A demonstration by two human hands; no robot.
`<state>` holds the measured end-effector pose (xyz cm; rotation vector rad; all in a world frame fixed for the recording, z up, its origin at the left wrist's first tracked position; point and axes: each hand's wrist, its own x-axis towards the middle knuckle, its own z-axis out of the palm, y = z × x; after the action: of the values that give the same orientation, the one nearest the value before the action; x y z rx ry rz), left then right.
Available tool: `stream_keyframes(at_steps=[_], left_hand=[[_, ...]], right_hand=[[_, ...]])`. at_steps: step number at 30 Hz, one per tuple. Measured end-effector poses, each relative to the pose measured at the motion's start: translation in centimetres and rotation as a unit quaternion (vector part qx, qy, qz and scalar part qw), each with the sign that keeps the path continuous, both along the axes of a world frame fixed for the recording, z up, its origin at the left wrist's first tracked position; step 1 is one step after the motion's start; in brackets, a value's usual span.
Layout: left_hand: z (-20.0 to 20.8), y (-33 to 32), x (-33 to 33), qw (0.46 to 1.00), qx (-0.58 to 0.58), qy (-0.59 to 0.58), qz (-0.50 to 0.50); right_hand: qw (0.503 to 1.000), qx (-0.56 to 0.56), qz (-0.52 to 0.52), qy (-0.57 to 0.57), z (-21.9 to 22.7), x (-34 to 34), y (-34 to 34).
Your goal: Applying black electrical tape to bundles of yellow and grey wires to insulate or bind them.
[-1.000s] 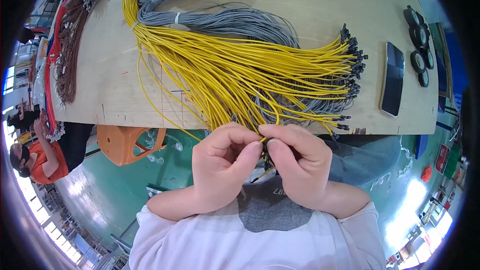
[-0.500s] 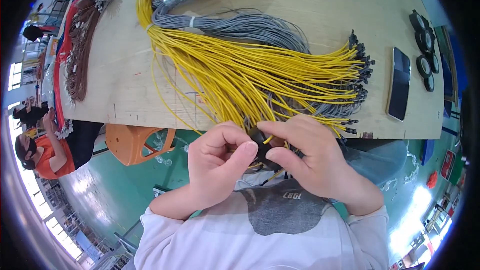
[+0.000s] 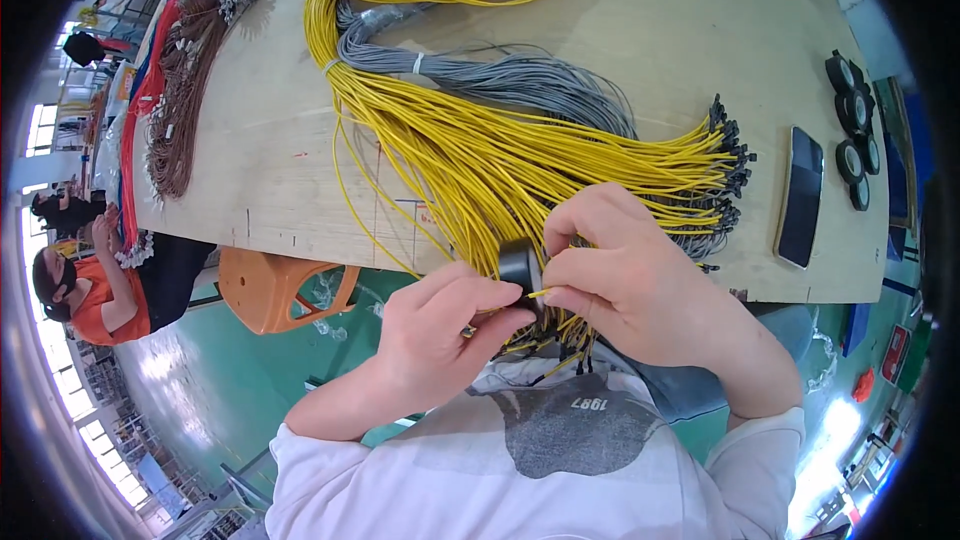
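Yellow wire [image 3: 540, 293], a short length of it, visible between the hands in front of the torso, at the near edge of the table [image 3: 690, 35]. The exposed piece runs roughly left to right, from beside the left fingertips into the right hand [image 3: 551, 290], whose thumb and index finger pinch it. A black tape roll [image 3: 517, 262] stands on edge just beside this piece, on its left and far side, with one flat face turned toward the right. The left hand [image 3: 526, 306] lies at the roll's near left, thumb and index drawn close together; whether they close on the roll, the wire or both cannot be told. Both hands are thus about equally near the exposed wire, the right being the one plainly gripping it. Beyond the hands, the yellow cable bundle [image 3: 480, 135] fans from far left toward near right, ending in black connectors [image 3: 735, 150]; a grey cable bundle [image 3: 520, 78] lies on its far side.

Hidden or unclear: the fingers cover both ends of the pinched piece, so its link to the bundle cannot be traced; the roll's near edge is partly masked; the dark-tipped loose ends [image 3: 575, 338] under the hands overlap too closely to separate.
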<state>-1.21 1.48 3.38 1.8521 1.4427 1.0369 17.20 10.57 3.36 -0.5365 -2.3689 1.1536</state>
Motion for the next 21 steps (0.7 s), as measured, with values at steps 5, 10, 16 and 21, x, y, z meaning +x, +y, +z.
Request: stream_keyframes(at_steps=[5, 10, 16, 21], left_hand=[[-0.3, 0.1, 0.2, 0.995, 0.080, 0.057, -0.030], [-1.3, 0.3, 2.1, 0.973, 0.202, 0.102, -0.038], [-1.0, -1.4, 3.2, 0.735, -0.399, -0.549, -0.015], [-1.8, 0.8, 3.9, 0.455, -0.555, -0.692, -0.079]], right_hand=[[0.992, -0.104, -0.020, -0.065, 0.5, -0.8, 0.3], [0.896, -0.427, -0.116, 0.039, 0.7, -3.3, -0.1], [0.894, -0.415, -0.029, 0.168, 3.6, 1.7, -2.5], [0.901, -0.392, -0.159, 0.101, 3.1, 5.7, -5.1]])
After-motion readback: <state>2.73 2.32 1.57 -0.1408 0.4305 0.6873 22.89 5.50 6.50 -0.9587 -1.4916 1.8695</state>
